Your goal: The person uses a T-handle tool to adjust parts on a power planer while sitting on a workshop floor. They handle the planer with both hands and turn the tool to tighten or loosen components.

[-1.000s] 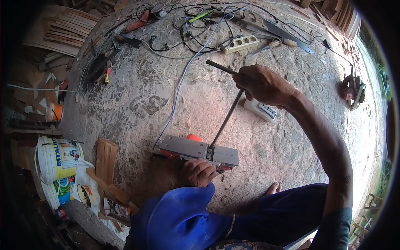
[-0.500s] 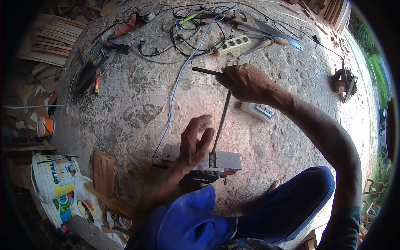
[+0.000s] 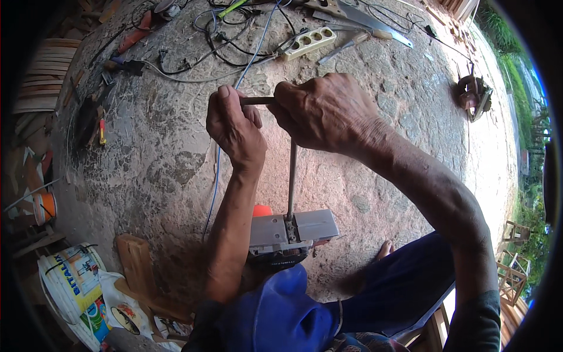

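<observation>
My left hand is closed on the left end of a dark metal crossbar. My right hand grips the same bar's other part, above a long upright-angled metal shaft. The shaft's lower end meets the slot in the flat grey sole of an upturned electric planer resting on the floor between my forearms, near my blue-trousered legs. A blue cable runs past on the left.
Tangled cables, a cream power strip, a handsaw and tools lie ahead. A metal-framed tool sits at the right. White buckets, a wooden block and stacked boards are at the left.
My left hand has left the planer, risen and closed on the crossbar's left end. My right hand has moved slightly left and up with the bar. The view has shifted.
</observation>
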A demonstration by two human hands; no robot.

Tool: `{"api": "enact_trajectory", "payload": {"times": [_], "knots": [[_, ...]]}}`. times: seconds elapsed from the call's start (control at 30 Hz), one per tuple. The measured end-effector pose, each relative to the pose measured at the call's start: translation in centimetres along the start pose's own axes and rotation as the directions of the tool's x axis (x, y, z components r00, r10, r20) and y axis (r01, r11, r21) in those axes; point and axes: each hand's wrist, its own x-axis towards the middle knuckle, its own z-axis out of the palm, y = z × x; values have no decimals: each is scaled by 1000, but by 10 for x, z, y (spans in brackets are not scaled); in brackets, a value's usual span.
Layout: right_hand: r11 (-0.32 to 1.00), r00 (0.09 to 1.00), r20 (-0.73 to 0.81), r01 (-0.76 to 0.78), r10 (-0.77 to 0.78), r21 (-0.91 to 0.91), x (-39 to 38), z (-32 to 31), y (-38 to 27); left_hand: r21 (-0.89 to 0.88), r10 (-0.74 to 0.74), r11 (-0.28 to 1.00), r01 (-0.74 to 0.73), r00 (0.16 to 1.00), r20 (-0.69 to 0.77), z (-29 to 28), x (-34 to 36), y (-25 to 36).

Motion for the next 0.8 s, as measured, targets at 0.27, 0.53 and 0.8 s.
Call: {"api": "enact_trajectory", "payload": {"times": [0.27, 0.53, 0.8], "knots": [[997, 987, -144, 76, -76, -8, 7, 3, 2, -61, -61, 997, 53, 990, -131, 10, 0, 23], [968, 910, -347, 250, -225, 30, 10, 20, 17, 232, 316, 915, -329, 944, 91, -6, -18, 31], [609, 732, -564, 261, 381, 749, 11, 75, -41, 142, -103, 989, 42, 884, 456, -42, -53, 40]]}}
